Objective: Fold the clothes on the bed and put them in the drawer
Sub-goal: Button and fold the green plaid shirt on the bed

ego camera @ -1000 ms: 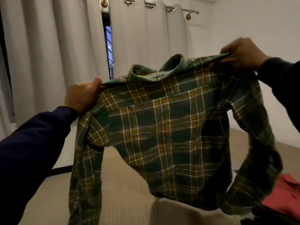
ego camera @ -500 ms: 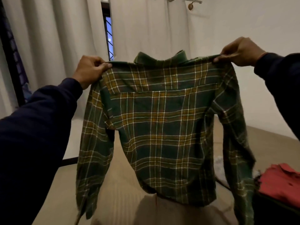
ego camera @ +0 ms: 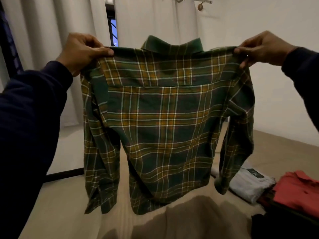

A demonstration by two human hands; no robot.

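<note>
Both shoulders pinched: left hand (ego camera: 81,51) & right hand (ego camera: 264,49) gripping plaid shirt (ego camera: 165,128). Lower flat onto bed (ego camera: 69,213), back prob. up; smooth sleeves first.

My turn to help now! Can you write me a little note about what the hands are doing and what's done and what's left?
Left hand: grips the left shoulder of the green plaid shirt.
Right hand: pinches the right shoulder.
The shirt hangs spread open above the bed, back toward the camera, sleeves dangling, not yet folded.
Done, it seems: a red shirt and a light blue garment lie folded at the right on the bed, with darker clothes beside them.
Left: lay the plaid shirt down, fold it, then carry everything to the drawer, which is not in view.
</note>
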